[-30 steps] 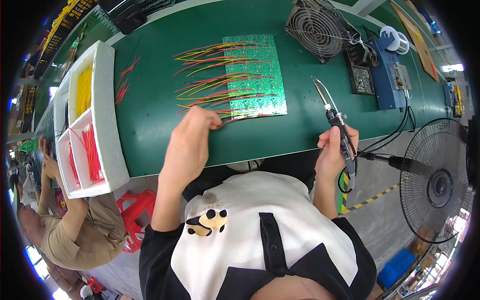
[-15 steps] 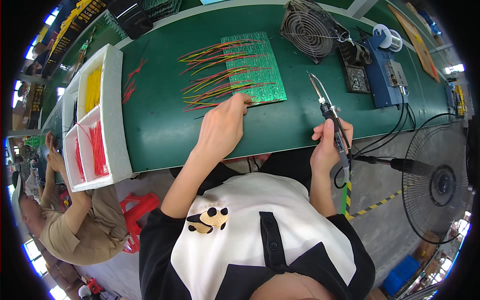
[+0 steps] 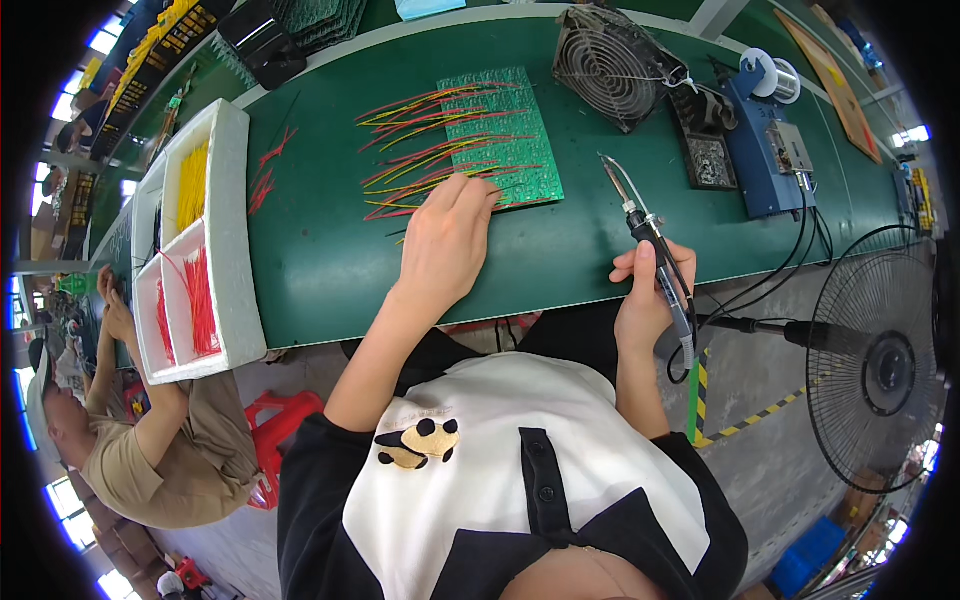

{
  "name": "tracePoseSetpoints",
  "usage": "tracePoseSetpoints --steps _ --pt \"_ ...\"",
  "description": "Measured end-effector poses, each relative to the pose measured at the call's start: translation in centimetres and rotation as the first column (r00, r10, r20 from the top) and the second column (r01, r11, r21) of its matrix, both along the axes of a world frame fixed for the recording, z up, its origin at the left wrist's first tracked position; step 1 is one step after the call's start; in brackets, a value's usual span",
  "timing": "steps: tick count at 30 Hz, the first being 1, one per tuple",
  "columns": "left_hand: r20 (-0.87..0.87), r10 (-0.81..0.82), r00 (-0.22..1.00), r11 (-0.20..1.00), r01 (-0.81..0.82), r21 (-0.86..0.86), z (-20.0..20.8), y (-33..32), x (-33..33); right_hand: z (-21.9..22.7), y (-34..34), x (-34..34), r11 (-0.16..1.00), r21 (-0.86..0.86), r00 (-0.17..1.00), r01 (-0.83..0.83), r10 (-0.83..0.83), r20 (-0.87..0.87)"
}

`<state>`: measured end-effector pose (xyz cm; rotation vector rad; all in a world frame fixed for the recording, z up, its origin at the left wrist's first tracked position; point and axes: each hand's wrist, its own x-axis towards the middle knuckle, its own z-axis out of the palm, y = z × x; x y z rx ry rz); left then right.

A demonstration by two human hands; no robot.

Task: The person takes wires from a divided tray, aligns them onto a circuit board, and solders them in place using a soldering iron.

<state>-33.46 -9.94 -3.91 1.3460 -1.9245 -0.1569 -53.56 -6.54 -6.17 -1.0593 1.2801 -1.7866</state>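
Note:
My left hand [image 3: 445,240] is closed in a pinch at the near left edge of the green circuit board panel [image 3: 530,150], its fingertips on a thin wire mostly hidden under the hand. Red, yellow and dark wires [image 3: 405,150] lie in several rows, with their right ends on the panel and their loose ends spread over the mat to the left. To the right of the panel, my right hand [image 3: 645,300] grips a soldering iron [image 3: 645,225] like a pen. The iron's tip points up and left, apart from the panel.
A white foam tray [image 3: 240,250] with yellow and red wires stands at left, loose red wires [image 3: 264,175] beside it. A black fan [image 3: 610,65], tip-cleaning box [image 3: 711,160], blue soldering station [image 3: 755,150] and solder reel [image 3: 772,75] stand at right. A co-worker [image 3: 160,440] sits at left.
My right hand has brought the soldering iron slightly left. My left hand's fingers have shifted a little up over the near row of wires. The whole view has also shifted slightly.

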Motion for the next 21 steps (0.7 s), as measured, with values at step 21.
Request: tracePoseSetpoints --steps 21 --pt "-0.342 0.060 0.938 0.987 -0.005 0.158 -0.4 0.3 -0.1 0.0 0.3 -0.3 0.996 0.041 0.996 -0.076 0.078 -0.045"
